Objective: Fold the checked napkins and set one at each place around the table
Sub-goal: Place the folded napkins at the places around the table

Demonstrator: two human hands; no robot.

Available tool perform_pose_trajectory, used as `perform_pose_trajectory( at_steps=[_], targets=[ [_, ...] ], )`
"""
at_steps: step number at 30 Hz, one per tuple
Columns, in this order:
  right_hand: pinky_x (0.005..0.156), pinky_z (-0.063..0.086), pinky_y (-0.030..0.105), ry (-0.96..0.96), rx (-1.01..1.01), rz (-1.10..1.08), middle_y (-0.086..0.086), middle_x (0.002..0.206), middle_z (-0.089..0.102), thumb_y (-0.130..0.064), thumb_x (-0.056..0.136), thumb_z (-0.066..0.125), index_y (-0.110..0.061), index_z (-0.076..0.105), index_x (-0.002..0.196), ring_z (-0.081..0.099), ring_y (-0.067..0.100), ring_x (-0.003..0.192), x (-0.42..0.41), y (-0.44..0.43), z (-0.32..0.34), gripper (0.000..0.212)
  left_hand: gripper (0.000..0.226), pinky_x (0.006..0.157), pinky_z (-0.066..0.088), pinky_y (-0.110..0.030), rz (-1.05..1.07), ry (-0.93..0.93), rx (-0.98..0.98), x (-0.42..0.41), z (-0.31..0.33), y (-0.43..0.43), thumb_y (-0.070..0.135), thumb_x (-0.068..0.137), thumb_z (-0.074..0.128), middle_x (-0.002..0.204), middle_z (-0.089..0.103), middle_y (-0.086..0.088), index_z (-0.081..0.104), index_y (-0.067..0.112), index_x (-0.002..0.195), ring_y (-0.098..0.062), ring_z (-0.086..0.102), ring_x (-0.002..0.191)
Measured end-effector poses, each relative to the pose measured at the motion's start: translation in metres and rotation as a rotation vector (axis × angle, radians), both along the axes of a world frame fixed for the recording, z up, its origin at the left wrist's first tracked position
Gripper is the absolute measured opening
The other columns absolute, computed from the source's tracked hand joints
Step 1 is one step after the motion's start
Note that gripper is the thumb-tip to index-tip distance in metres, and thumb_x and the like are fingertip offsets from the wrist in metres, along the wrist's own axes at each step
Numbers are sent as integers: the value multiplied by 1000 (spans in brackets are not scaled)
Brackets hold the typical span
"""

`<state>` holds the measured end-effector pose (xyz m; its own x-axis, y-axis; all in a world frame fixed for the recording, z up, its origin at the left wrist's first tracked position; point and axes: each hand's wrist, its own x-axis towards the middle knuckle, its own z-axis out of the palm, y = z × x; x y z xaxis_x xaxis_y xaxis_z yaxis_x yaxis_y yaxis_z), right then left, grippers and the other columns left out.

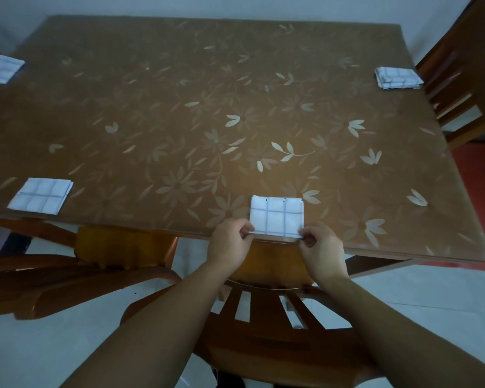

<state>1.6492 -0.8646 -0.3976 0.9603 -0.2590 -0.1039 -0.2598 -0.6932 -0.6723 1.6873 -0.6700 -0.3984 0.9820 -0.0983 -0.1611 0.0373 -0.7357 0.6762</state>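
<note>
- The left hand (230,242), reaching over the back of a wooden chair (263,317) at the near side, had its fingers curled in and pinched the near left corner of a folded napkin (276,217).
- The right hand (324,249) was curled the same way and pinched the near right corner of that napkin.
- The folded napkin, white with thin dark checks, lay flat on the table (179,107) at its near edge. Its near side sat at the table's rim, between the two hands and straight ahead of the chair.
- This looked like the setting-down step at this place. To do it well, the napkin wanted sliding a little farther in from the rim, its near side kept parallel to the table edge. Both corners should be let go together, so the layers did not skew. A light press with flat fingers would help the folds stay shut.
- A second chair (67,275) stood to the left along the near side, tucked partly under the table.
- A second napkin (41,195) lay folded near the near edge in front of that chair, turned slightly off square.
- A third napkin (3,68) lay folded at the far left edge.
- A fourth napkin (398,77) lay folded at the far right, just beside a third chair (465,79), its layers looking a little uneven.
- Judging by the four napkins on the table, the task seemed close to done; any places out of frame could not be checked.
</note>
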Motion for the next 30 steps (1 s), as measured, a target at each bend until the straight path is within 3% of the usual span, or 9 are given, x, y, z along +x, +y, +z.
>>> perform_pose_trajectory(
  at_steps=[7, 14, 21, 30],
  targets=[
    [80, 53, 24, -44, -46, 43, 0, 98, 66, -1, 84, 64, -11, 74, 94, 60, 10, 86, -1, 0, -5, 17, 14, 74, 49, -20, 4, -20, -7, -1, -2, 2, 12, 89, 65, 98, 70, 0, 72, 14, 101, -9, 58, 83],
    [74, 42, 11, -42, -49, 39, 5, 101, 67, -3, 86, 65, -6, 75, 97, 56, 9, 86, -1, 4, -5, 15, 21, 79, 47, -16, 0, -30, 0, -1, -3, 3, 12, 92, 63, 108, 69, -2, 72, 13, 111, -12, 63, 93],
    [67, 34, 0, -40, -45, 38, 4, 100, 67, -2, 87, 63, -5, 75, 99, 52, 5, 86, 0, 5, -4, 17, 21, 77, 47, -16, 12, -30, -8, -2, -5, 4, 14, 91, 64, 107, 68, -1, 71, 14, 111, -7, 58, 87],
    [69, 35, 2, -24, -56, 25, 4, 104, 66, -4, 88, 63, -6, 74, 100, 53, 6, 87, 0, 6, -4, 16, 23, 75, 45, -16, 11, -26, 7, -5, -2, 3, 16, 91, 65, 106, 65, 0, 68, 15, 113, -6, 55, 85]
  ],
)
